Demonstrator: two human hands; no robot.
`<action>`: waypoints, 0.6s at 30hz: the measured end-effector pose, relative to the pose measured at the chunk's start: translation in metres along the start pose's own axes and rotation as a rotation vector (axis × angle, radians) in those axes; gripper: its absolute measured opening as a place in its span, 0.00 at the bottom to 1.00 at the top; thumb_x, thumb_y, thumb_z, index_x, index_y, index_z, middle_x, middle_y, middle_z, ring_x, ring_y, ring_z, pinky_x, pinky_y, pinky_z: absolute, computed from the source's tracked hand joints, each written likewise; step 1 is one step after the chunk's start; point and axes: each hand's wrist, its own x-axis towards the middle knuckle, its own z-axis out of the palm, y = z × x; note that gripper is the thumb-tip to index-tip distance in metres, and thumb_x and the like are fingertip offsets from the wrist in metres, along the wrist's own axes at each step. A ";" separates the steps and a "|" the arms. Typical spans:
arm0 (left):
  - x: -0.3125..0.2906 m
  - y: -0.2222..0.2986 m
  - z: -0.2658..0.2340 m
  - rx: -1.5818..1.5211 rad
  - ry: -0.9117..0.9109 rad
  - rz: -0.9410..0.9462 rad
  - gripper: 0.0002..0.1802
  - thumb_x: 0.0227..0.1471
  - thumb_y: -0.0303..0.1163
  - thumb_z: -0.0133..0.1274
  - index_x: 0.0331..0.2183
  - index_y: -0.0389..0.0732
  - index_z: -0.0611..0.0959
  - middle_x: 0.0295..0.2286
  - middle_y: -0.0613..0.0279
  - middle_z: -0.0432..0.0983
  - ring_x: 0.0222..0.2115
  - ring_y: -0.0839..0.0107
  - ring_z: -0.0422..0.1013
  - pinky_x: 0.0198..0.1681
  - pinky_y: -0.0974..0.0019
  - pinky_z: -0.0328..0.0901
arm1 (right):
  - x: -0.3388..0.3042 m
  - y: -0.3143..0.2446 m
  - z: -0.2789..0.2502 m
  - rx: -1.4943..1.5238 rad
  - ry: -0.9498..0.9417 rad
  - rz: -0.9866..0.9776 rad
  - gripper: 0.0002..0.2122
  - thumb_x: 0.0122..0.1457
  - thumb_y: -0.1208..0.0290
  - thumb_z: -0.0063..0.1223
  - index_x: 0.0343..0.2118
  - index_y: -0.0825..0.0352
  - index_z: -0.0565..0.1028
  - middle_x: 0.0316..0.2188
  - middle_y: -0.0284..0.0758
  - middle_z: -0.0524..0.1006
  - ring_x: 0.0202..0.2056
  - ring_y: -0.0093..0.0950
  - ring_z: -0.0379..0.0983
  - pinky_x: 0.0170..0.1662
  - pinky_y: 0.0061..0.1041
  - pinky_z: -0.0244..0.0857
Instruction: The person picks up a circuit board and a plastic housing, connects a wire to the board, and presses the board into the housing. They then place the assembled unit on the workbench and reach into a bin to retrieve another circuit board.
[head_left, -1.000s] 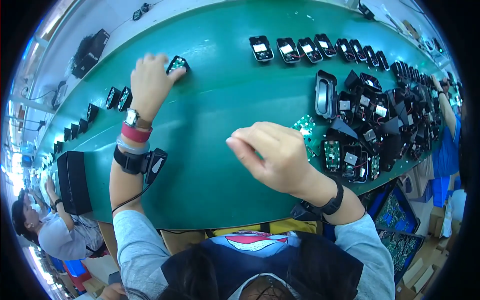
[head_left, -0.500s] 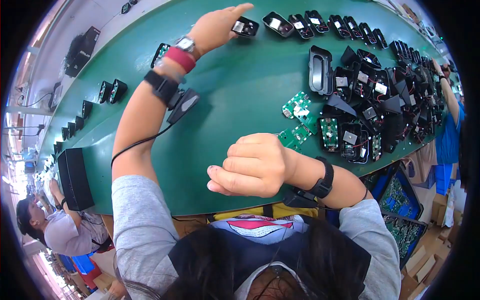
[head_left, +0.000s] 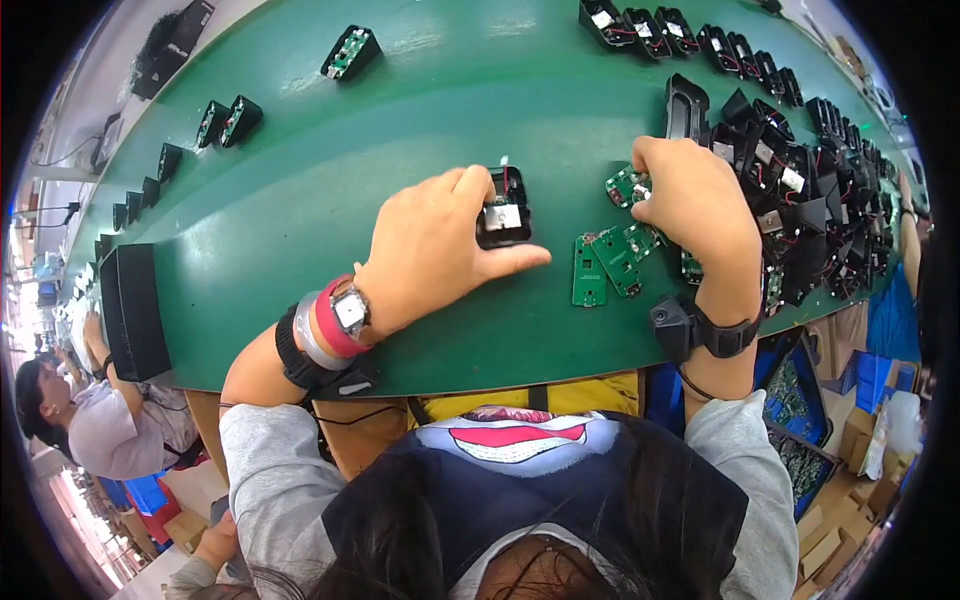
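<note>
A black plastic housing with a silvery metal block and a red wire inside lies on the green table in front of me. My left hand is at its left side, fingertips touching the edge and thumb stretched out apart below it; the hand is open. To the right, my right hand pinches a green circuit board between thumb and fingers, the board partly hidden by the hand. Just below it, more green circuit boards lie overlapping on the table.
Several black housings stand in a row at the far right. A dense pile of housings covers the right side. One housing with a board in it is at the far left. A black box stands at the left edge; a person sits beyond.
My left hand has brought a housing from the far row toward me and its thumb has spread. My right hand has moved right and away from me, and now pinches a circuit board.
</note>
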 end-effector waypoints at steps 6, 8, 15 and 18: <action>0.001 -0.008 -0.013 -0.354 -0.101 -0.210 0.21 0.46 0.48 0.60 0.32 0.38 0.81 0.23 0.57 0.72 0.24 0.59 0.69 0.29 0.59 0.65 | 0.000 -0.003 -0.016 0.303 0.006 -0.034 0.08 0.47 0.76 0.59 0.29 0.72 0.73 0.21 0.38 0.73 0.23 0.30 0.70 0.29 0.28 0.63; 0.007 -0.016 -0.005 -0.408 -0.041 -0.158 0.18 0.47 0.44 0.59 0.33 0.39 0.82 0.23 0.57 0.72 0.25 0.59 0.69 0.30 0.60 0.65 | 0.005 -0.012 -0.016 0.767 0.093 0.010 0.07 0.55 0.75 0.55 0.35 0.70 0.76 0.21 0.27 0.72 0.22 0.16 0.66 0.25 0.17 0.59; 0.021 -0.024 0.013 -0.733 -0.044 -0.038 0.07 0.51 0.29 0.58 0.34 0.38 0.85 0.27 0.64 0.73 0.29 0.74 0.69 0.34 0.71 0.63 | 0.026 -0.027 0.014 1.542 -0.023 0.041 0.12 0.61 0.72 0.53 0.45 0.72 0.73 0.33 0.33 0.77 0.30 0.22 0.77 0.32 0.15 0.72; 0.019 -0.028 0.019 -0.962 -0.182 -0.256 0.08 0.53 0.28 0.57 0.35 0.37 0.85 0.33 0.65 0.75 0.35 0.77 0.70 0.38 0.73 0.65 | 0.026 -0.036 0.023 1.678 -0.045 0.027 0.09 0.61 0.74 0.52 0.43 0.70 0.71 0.37 0.35 0.77 0.36 0.26 0.78 0.38 0.17 0.73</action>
